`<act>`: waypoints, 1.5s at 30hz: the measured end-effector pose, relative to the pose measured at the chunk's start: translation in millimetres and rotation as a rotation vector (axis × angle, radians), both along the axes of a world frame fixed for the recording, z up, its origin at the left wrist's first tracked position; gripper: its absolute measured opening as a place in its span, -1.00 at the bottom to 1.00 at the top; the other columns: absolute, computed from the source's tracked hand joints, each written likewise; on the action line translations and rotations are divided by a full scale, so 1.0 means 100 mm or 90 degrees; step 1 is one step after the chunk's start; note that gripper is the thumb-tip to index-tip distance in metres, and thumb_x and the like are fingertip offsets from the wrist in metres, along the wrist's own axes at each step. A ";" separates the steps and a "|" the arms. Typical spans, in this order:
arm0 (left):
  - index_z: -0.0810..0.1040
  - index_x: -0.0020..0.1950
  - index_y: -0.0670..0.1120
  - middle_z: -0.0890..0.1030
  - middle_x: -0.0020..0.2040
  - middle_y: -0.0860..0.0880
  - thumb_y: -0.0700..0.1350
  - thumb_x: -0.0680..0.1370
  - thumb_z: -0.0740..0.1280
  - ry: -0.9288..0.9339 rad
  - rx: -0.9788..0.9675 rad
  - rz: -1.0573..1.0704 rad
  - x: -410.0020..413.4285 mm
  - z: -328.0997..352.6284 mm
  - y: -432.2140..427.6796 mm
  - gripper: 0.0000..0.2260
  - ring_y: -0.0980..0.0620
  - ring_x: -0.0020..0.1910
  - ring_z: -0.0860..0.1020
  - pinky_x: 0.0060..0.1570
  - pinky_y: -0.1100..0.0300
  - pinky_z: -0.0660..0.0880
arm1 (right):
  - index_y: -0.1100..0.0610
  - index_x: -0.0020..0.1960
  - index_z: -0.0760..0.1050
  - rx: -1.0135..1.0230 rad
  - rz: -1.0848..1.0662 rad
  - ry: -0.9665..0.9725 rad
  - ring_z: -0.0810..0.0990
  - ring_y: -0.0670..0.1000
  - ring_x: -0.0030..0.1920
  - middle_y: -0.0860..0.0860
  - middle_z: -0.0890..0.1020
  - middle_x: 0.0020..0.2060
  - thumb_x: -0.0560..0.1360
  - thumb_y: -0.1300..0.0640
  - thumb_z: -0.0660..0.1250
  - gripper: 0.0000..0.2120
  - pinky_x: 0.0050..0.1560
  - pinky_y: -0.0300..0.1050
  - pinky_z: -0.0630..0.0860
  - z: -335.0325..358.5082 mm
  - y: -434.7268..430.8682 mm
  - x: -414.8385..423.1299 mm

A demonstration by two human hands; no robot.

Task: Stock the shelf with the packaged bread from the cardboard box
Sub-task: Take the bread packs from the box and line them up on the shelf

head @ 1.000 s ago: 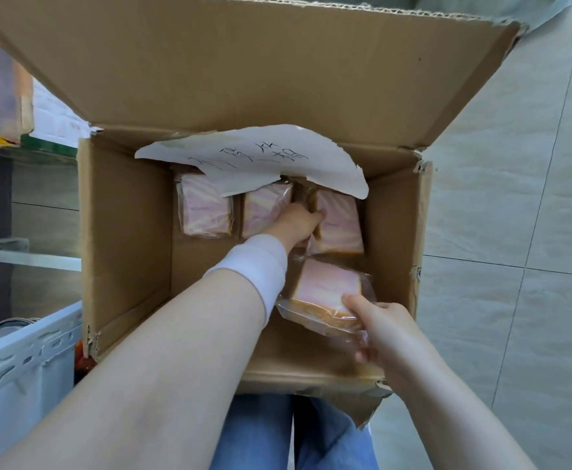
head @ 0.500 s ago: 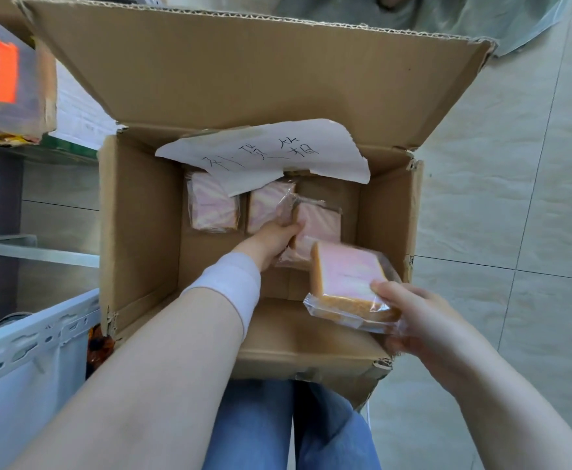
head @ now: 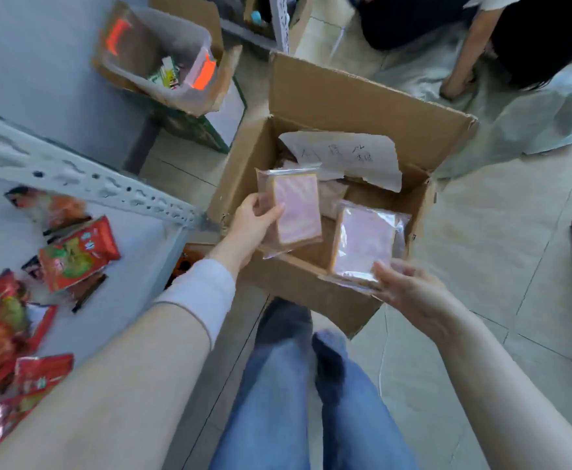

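Cardboard box [head: 362, 96] at 12 o'clock; both packs, low inside it a second ago, are now raised. Left hand [head: 252, 223] grips one bread pack [head: 296, 208], right hand [head: 413, 293] pinches a second pack [head: 366, 245] at 2 o'clock. Shelf [head: 84, 184] (snack packets [head: 78, 256] on it) at 9 o'clock: placing likely next.

red snack packets [head: 78, 256] | clear bin, orange labels [head: 135, 52] | plastic sheet on floor [head: 515, 106] | crouching person [head: 532, 35]
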State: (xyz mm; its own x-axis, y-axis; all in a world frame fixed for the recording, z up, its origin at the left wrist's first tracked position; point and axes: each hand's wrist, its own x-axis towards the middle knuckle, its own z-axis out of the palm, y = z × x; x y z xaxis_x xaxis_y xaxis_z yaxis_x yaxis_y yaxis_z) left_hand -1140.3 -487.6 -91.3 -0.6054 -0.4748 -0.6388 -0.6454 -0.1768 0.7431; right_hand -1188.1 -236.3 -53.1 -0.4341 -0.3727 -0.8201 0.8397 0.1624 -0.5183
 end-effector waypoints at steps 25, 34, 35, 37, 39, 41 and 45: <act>0.42 -0.04 0.11 0.58 -0.04 0.09 0.01 0.54 0.29 0.275 -0.542 0.696 6.27 4.41 -1.16 -0.94 0.05 0.01 0.58 0.10 0.00 0.51 | 0.18 0.12 0.47 -0.437 0.642 0.438 0.66 0.00 -0.19 0.04 0.69 -0.16 0.39 0.19 0.40 -0.68 -0.15 -0.22 0.61 3.69 -3.14 3.95; 0.50 0.15 -0.18 0.53 -0.07 0.01 -0.07 0.53 0.33 0.127 -0.608 0.806 7.15 4.14 -2.24 -0.73 0.12 -0.12 0.49 -0.30 0.52 0.35 | 0.16 0.22 0.42 -0.357 0.646 0.609 0.56 -0.01 -0.16 0.05 0.60 -0.02 0.45 0.19 0.39 -0.64 -0.11 -0.18 0.48 3.57 -4.70 5.37; 0.50 0.15 -0.18 0.53 -0.05 0.01 -0.06 0.52 0.34 0.109 -0.618 0.811 7.17 4.14 -2.38 -0.73 0.10 -0.08 0.48 -0.28 0.46 0.35 | 0.14 0.22 0.41 -0.354 0.632 0.630 0.55 -0.08 -0.20 0.01 0.59 -0.04 0.45 0.16 0.40 -0.63 -0.18 -0.25 0.46 3.57 -4.86 5.45; 0.47 0.17 -0.19 0.54 -0.03 -0.01 -0.08 0.51 0.35 0.093 -0.633 0.831 7.20 4.15 -2.67 -0.71 0.08 -0.07 0.49 -0.18 0.38 0.36 | 0.12 0.23 0.41 -0.347 0.606 0.674 0.52 -0.19 -0.25 -0.03 0.59 -0.05 0.46 0.15 0.39 -0.63 -0.26 -0.35 0.41 3.53 -5.19 5.60; 0.45 0.17 -0.22 0.56 0.01 -0.07 -0.11 0.51 0.36 0.050 -0.653 0.826 7.24 4.13 -2.93 -0.70 0.03 -0.05 0.50 -0.06 0.32 0.38 | 0.14 0.24 0.42 -0.318 0.599 0.720 0.53 -0.18 -0.23 0.02 0.57 0.03 0.47 0.16 0.38 -0.64 -0.25 -0.37 0.44 3.48 -5.45 5.73; 0.46 0.16 -0.24 0.56 0.09 -0.18 -0.12 0.51 0.35 -0.003 -0.673 0.822 7.28 4.06 -3.12 -0.71 -0.09 0.07 0.51 0.15 0.14 0.40 | 0.17 0.26 0.43 -0.285 0.580 0.762 0.56 -0.02 -0.05 0.06 0.46 0.13 0.46 0.17 0.39 -0.61 -0.02 -0.21 0.52 3.44 -5.62 5.82; 0.45 0.18 -0.27 0.53 0.13 -0.26 -0.10 0.52 0.34 -0.017 -0.650 0.852 7.28 3.94 -3.31 -0.67 -0.22 0.15 0.47 0.20 -0.05 0.38 | 0.14 0.27 0.41 -0.239 0.529 0.849 0.47 0.13 0.13 0.11 0.48 0.10 0.43 0.17 0.41 -0.56 0.18 -0.04 0.40 3.39 -5.76 5.91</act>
State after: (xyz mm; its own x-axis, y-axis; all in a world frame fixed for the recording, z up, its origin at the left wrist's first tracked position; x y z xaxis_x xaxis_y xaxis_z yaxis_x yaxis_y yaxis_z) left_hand -411.9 -818.9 302.6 0.5426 -0.8078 0.2301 -0.4642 -0.0601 0.8837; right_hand -597.0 -812.3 285.5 -0.3134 -0.9388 0.1433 -0.4690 0.0218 -0.8829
